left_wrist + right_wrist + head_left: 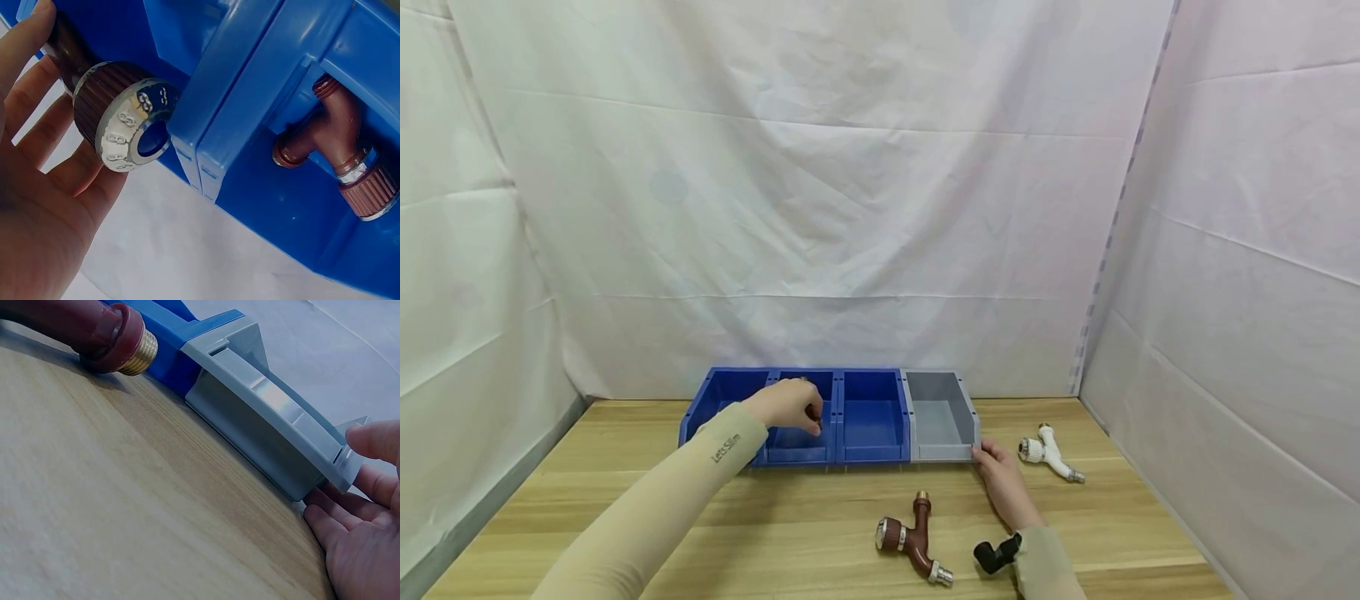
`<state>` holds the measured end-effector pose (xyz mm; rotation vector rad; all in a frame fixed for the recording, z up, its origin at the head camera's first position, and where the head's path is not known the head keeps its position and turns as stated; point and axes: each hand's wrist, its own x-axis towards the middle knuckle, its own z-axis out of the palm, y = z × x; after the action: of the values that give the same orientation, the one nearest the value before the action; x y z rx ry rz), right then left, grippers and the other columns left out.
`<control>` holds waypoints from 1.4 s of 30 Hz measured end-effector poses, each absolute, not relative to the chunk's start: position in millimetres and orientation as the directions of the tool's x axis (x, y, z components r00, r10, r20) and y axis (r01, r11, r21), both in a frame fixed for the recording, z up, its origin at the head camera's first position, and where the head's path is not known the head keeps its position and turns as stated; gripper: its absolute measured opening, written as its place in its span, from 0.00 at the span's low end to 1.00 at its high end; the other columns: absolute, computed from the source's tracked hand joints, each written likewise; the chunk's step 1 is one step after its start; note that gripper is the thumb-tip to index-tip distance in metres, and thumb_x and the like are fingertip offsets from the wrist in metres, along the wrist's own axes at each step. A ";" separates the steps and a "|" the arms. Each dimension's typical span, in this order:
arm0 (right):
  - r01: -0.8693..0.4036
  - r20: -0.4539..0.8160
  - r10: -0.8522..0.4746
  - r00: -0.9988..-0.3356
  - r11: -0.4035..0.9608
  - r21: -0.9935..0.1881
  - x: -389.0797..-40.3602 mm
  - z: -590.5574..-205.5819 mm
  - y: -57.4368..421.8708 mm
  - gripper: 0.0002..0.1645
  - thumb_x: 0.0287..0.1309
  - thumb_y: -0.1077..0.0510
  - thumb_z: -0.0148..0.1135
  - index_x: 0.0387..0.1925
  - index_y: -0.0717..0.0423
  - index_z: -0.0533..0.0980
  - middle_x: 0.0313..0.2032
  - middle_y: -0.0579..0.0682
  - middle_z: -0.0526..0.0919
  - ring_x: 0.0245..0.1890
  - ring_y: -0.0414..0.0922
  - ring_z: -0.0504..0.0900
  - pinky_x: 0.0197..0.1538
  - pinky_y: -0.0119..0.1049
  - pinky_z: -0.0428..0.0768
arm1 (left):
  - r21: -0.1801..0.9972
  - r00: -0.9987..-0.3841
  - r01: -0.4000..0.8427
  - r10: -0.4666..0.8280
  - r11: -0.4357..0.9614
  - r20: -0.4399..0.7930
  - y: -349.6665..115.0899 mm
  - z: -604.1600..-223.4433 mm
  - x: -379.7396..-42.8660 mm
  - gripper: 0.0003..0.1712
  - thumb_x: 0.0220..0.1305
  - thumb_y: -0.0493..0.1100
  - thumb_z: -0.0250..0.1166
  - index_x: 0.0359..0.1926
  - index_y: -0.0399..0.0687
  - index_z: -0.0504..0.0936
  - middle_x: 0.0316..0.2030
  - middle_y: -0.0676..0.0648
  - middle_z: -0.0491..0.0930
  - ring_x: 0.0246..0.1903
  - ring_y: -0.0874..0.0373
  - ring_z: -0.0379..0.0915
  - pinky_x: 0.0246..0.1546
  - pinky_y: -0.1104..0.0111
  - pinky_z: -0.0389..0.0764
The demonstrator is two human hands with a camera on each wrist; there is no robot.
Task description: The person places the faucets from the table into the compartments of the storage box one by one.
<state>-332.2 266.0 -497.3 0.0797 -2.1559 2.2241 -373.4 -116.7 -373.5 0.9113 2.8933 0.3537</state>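
Observation:
My left hand (792, 404) reaches over the second blue bin (797, 456) from the left. In the left wrist view it holds a dark brown faucet (103, 103), thumb and fingertips on its body, the ribbed knob with a pale numbered ring facing the camera. A second brown faucet (337, 128) lies in the neighbouring blue compartment. My right hand (1002, 482) grips the front right corner of the grey bin (934, 452); in the right wrist view the thumb is at the rim and the fingers reach beneath the corner.
Another brown faucet (916, 537) lies on the wooden table (805, 533) in front of the bins. A white faucet (1052, 454) lies right of the grey bin, and a black elbow-shaped piece (997, 553) is beside the right wrist. White curtains (850, 208) hang behind and at both sides.

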 end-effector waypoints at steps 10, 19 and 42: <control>-0.056 0.056 0.000 -0.998 -0.039 -0.998 -331.1 -498.1 266.4 0.26 0.70 0.61 0.50 0.63 0.75 0.63 0.62 0.68 0.67 0.52 0.38 0.73 0.55 0.30 0.71 | 0.243 -0.835 0.527 0.549 0.814 -0.029 -115.6 -381.7 -381.6 0.07 0.55 0.44 0.74 0.24 0.57 0.83 0.22 0.60 0.76 0.22 0.63 0.71 0.29 0.66 0.74; -0.075 0.075 -0.008 -0.997 -0.065 -0.995 -332.6 -495.9 264.1 0.27 0.70 0.60 0.52 0.62 0.76 0.64 0.61 0.68 0.68 0.53 0.42 0.73 0.56 0.33 0.71 | 0.235 -0.820 0.551 0.572 0.801 -0.026 -117.4 -381.4 -385.4 0.06 0.55 0.45 0.74 0.26 0.57 0.84 0.23 0.61 0.76 0.22 0.64 0.71 0.29 0.66 0.74; -0.059 0.059 0.008 -0.998 -0.074 -0.996 -331.2 -498.5 264.8 0.24 0.70 0.62 0.50 0.61 0.75 0.66 0.60 0.67 0.69 0.53 0.43 0.74 0.54 0.32 0.72 | 0.246 -0.838 0.514 0.542 0.822 -0.063 -114.1 -389.6 -387.7 0.08 0.54 0.44 0.74 0.25 0.56 0.82 0.23 0.59 0.76 0.23 0.62 0.71 0.28 0.65 0.74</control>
<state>-331.2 264.8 -498.5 0.0588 -2.1063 2.2682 -387.7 -114.1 -389.6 0.8368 2.8740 0.3323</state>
